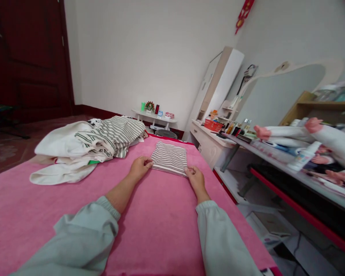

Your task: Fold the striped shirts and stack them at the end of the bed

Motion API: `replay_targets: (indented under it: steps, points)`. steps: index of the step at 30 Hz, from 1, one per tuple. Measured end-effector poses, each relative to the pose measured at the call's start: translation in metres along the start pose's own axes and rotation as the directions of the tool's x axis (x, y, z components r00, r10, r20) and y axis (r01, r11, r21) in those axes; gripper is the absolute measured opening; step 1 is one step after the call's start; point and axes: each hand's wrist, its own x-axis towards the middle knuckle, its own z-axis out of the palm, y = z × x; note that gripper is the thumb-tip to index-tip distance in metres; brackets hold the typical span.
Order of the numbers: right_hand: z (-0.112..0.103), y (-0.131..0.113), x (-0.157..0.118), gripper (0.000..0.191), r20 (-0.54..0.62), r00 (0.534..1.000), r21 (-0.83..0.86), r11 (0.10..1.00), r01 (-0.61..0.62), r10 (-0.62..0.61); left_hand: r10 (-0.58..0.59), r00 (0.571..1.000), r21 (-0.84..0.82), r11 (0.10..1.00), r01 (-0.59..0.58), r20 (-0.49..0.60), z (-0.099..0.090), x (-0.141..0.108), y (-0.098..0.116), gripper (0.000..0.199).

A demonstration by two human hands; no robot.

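Head view: two hands pinch a small striped square on pink plush

From where I stand, the left hand (140, 168) and the right hand (194, 178) have the near corners of a folded black-and-cream striped cloth (169, 156) between thumb and fingers, each hand nearly closed. The folded square lies flat on a pink, short-napped plush cover (161, 226), its stripes rippling slightly, its near edge layered. Just what garment it is, I can't tell; the folds hide its shape. The fingertips under its edge are hidden too, and both loose, matte, pale green sleeves (86, 234), gathered at the cuffs, are cut off by the bottom of the view.

Over to the left slumps a rumpled heap of white and striped clothes (103, 143), soft and rounded, its lower layers mostly buried; a sliver of bright green peeks out. Behind stands a low white table (155, 115) with small items. To the right, a cream-framed mirror (284, 88) rises above clutter, near a smooth white plastic bottle (303, 157) whose label is too blurred to read. The dark red panelled door (31, 65) is cut off at the left.
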Motion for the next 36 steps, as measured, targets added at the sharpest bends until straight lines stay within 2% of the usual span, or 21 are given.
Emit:
replay_targets:
  steps: [6,11,15,18,20,23,26,29,31,32,34,36]
  points:
    - [0.004,0.006,0.000,0.042,0.074,0.995,0.124,0.990,0.060,-0.070,0.045,0.997,0.062,0.997,-0.049,0.059,-0.004,-0.003,0.007,0.025]
    - [0.006,0.007,0.001,0.033,0.059,0.996,0.284,0.958,0.041,-0.060,0.178,0.974,0.193,0.960,-0.202,0.137,-0.008,-0.006,0.016,0.026]
    - [0.005,0.006,0.000,0.031,0.078,0.994,0.305,0.951,0.054,-0.082,0.201,0.955,0.332,0.905,-0.266,0.217,-0.010,-0.008,0.025,0.027]
    - [0.005,0.005,0.000,0.031,0.114,0.989,0.238,0.969,0.065,-0.094,0.214,0.944,0.437,0.845,-0.307,0.251,-0.011,-0.009,0.033,0.023]
    - [0.005,0.004,0.000,0.030,0.098,0.992,0.190,0.980,0.060,-0.079,0.222,0.934,0.511,0.790,-0.340,0.278,-0.011,-0.009,0.039,0.021]
    - [0.003,0.003,0.001,0.033,-0.037,0.998,0.163,0.985,0.048,-0.042,0.244,0.923,0.589,0.714,-0.378,0.297,-0.015,-0.011,0.049,0.021]
    - [-0.004,-0.003,-0.002,0.033,-0.150,0.989,0.092,0.996,0.010,0.004,0.309,0.898,0.579,0.688,-0.438,0.313,-0.020,-0.016,0.062,0.021]
    - [-0.013,-0.017,-0.008,0.028,-0.231,0.972,-0.154,0.985,-0.077,0.040,0.320,0.874,0.543,0.689,-0.480,0.367,-0.023,-0.022,0.078,0.020]
    - [-0.017,-0.031,-0.012,0.028,-0.300,0.953,-0.346,0.936,-0.064,-0.046,0.306,0.875,0.533,0.701,-0.473,0.375,-0.021,-0.024,0.087,0.027]
    - [-0.017,-0.038,-0.014,0.028,-0.308,0.943,-0.411,0.911,-0.015,-0.123,0.306,0.881,0.519,0.719,-0.462,0.361,-0.019,-0.024,0.090,0.031]
    - [-0.012,-0.051,-0.018,0.029,-0.225,0.932,-0.462,0.873,0.155,-0.284,0.327,0.892,0.446,0.779,-0.441,0.311,-0.011,-0.025,0.093,0.036]
    - [-0.001,-0.058,-0.021,0.038,-0.014,0.936,-0.446,0.840,0.310,-0.353,0.335,0.896,0.361,0.829,-0.427,0.291,-0.001,-0.025,0.089,0.037]
